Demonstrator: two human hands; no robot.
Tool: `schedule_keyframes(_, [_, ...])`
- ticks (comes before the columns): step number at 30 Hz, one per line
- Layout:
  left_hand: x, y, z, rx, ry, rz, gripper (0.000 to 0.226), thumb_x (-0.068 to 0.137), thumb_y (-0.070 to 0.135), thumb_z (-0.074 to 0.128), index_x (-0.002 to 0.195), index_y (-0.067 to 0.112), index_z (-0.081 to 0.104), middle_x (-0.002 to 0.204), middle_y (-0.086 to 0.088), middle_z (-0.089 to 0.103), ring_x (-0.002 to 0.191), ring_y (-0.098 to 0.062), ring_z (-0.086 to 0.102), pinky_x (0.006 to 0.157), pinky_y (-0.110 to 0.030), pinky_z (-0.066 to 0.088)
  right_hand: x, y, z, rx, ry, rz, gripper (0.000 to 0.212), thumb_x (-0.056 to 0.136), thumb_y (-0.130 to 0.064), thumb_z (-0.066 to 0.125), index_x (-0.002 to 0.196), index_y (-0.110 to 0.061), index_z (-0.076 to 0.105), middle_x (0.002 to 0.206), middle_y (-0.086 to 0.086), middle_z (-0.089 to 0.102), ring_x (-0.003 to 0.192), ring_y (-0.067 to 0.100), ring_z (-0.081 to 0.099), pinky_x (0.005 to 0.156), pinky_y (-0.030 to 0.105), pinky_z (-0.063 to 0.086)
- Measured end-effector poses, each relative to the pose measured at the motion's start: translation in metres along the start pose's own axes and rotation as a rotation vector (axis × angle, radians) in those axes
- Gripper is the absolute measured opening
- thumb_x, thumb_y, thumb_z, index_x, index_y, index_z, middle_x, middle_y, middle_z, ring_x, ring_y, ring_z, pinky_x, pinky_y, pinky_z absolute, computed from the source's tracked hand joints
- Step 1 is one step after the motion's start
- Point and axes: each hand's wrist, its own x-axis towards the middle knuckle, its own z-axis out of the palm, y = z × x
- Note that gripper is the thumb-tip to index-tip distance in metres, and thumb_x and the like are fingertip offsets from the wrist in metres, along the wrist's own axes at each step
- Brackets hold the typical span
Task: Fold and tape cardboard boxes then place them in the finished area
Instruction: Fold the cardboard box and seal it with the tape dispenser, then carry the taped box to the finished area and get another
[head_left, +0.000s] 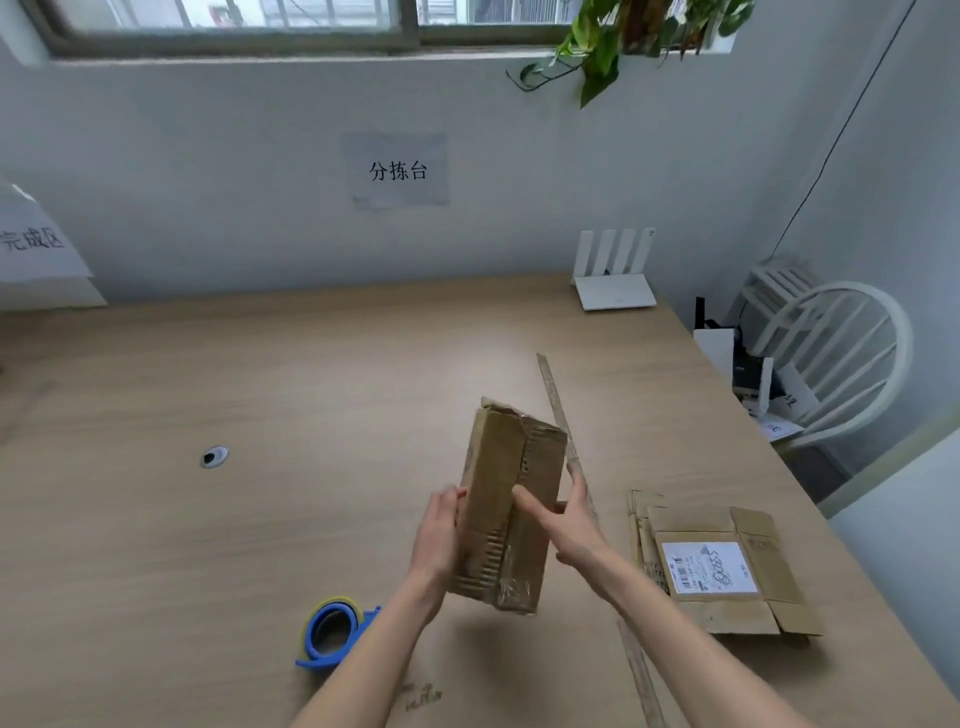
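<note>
1. Head view: a folded cardboard box (511, 499) is held up above the wooden table (260, 405), in front of the person, tilted with its long axis running away from the camera. Clear tape shines along its torn, ribbed upper face.
2. The left hand (441, 535) grasps the box on its left side, fingers curled round the edge.
3. The right hand (563, 522) holds the right side, thumb laid across the top face and fingers reaching round the far edge.
4. A blue tape dispenser (332, 636) with a roll of tape lies on the table just below and left of the box, apart from both hands.
5. A flattened cardboard box (727, 566) lies on the table to the right, well clear of the held one. Its white shipping label (709, 567) bears a barcode and handwriting that reads roughly "S3008"; the small print is too blurred to read.
6. A long narrow strip (558, 410) runs along the table behind the box, toward the near edge.
7. A round cable hole (214, 456) sits in the table to the left.
8. On the wall, a paper sign (397, 170) reads "分拣台"; a second sign (34, 241) at the left edge reads "完成区".
9. A white router (613, 275) stands at the table's far right corner, a white chair (831, 358) beyond it, and a green plant (608, 36) hangs from the windowsill.
</note>
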Motion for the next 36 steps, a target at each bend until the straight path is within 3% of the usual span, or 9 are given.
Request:
schedule_keyframes(4, [-0.016,0.062,0.002,-0.098,0.134,0.086,0.056,0.097,0.066,0.035,0.104,0.020,0.066,0.102,0.007,0.071,0.094,-0.001,0.063,0.064,-0.022,0.042,-0.004,-0.079,-0.029,0.075,0.059,0.027,0.096,0.073,-0.095,0.034,0.149,-0.040,0.017,0.143,0.005,0.049,0.119,0.036,0.057,0.100,0.068,0.039])
schedule_keyframes(7, [-0.033,0.095,-0.001,-0.105,0.202,0.184,0.058,0.078,0.066,0.058,0.103,0.014,0.065,0.100,0.002,0.071,0.090,-0.006,0.066,0.063,-0.015,0.047,-0.019,-0.121,-0.049,0.007,-0.028,-0.026,0.094,0.071,-0.097,0.040,0.143,-0.039,0.024,0.128,0.002,0.053,0.113,0.030,0.057,0.092,0.062,0.047])
schedule_keyframes(13, [-0.063,0.130,-0.001,-0.162,0.086,0.176,0.102,0.074,0.062,0.077,0.157,0.036,0.024,0.161,0.004,0.030,0.143,-0.015,0.036,0.111,-0.044,0.032,-0.047,-0.161,-0.083,0.017,-0.225,-0.209,0.095,0.064,-0.065,0.067,0.147,-0.038,0.029,0.130,0.002,0.059,0.114,0.022,0.064,0.109,0.050,0.047])
schedule_keyframes(17, [-0.076,0.143,-0.010,-0.226,-0.069,0.111,0.124,0.068,0.064,0.082,0.155,0.051,-0.005,0.158,0.008,0.036,0.135,-0.018,0.040,0.117,-0.064,0.010,-0.058,-0.172,-0.103,0.041,-0.373,-0.304,0.074,0.080,-0.037,0.068,0.142,-0.054,0.031,0.125,0.007,0.069,0.111,0.027,0.070,0.108,0.044,0.049])
schedule_keyframes(21, [-0.084,0.146,-0.021,-0.178,-0.055,0.160,0.127,0.053,0.058,0.091,0.154,0.052,0.013,0.127,0.010,0.068,0.115,-0.019,0.065,0.106,-0.060,0.034,-0.072,-0.182,-0.109,-0.109,-0.394,-0.465,0.087,0.085,-0.025,0.068,0.143,-0.067,0.020,0.130,0.006,0.062,0.109,0.026,0.071,0.101,0.041,0.055])
schedule_keyframes(24, [-0.097,0.150,-0.031,-0.109,0.090,0.304,0.124,0.034,0.060,0.098,0.142,0.054,0.038,0.119,0.006,0.070,0.112,-0.019,0.066,0.102,-0.054,0.047,-0.079,-0.188,-0.099,-0.355,-0.309,-0.638,0.103,0.076,-0.013,0.066,0.144,-0.071,0.015,0.136,-0.002,0.049,0.101,0.035,0.067,0.088,0.045,0.060])
schedule_keyframes(26, [-0.106,0.155,-0.041,-0.038,0.167,0.392,0.115,0.036,0.059,0.099,0.133,0.065,0.039,0.129,0.001,0.059,0.121,-0.022,0.058,0.102,-0.052,0.050,-0.084,-0.196,-0.088,-0.436,-0.287,-0.687,0.101,0.074,-0.020,0.066,0.145,-0.071,0.015,0.142,-0.008,0.047,0.112,0.031,0.061,0.098,0.055,0.053])
schedule_keyframes(31, [-0.125,0.165,-0.078,0.056,0.284,0.493,0.122,0.040,0.051,0.101,0.141,0.063,0.034,0.132,-0.003,0.049,0.127,-0.022,0.050,0.108,-0.049,0.046,-0.102,-0.220,-0.047,-0.344,-0.222,-0.736,0.090,0.067,-0.077,0.077,0.139,-0.068,0.025,0.131,-0.019,0.058,0.112,0.006,0.065,0.098,0.041,0.056])
schedule_keyframes(36, [-0.149,0.174,-0.136,0.154,0.402,0.484,0.134,0.046,0.050,0.099,0.154,0.051,0.020,0.124,0.004,0.035,0.126,-0.019,0.041,0.117,-0.045,0.034,-0.117,-0.240,0.010,-0.420,-0.261,-0.786,0.116,0.058,-0.067,0.088,0.145,-0.067,0.010,0.134,-0.009,0.057,0.116,0.010,0.060,0.102,0.040,0.052])
